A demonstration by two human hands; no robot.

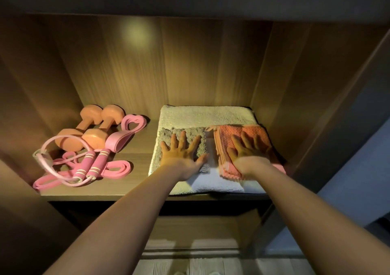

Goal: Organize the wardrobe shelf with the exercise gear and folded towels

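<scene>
Towels (202, 116) lie folded on the shelf (135, 154) beside the exercise gear (90, 144); left hand (181, 154) and right hand (247, 154) press flat, fingers spread, so little seems left.

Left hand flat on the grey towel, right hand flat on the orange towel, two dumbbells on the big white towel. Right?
Not quite. The head view shows the two dumbbells on the bare shelf, left of the big white towel, not on it. The left hand does lie flat on the grey towel, the right hand on the orange towel.
</scene>
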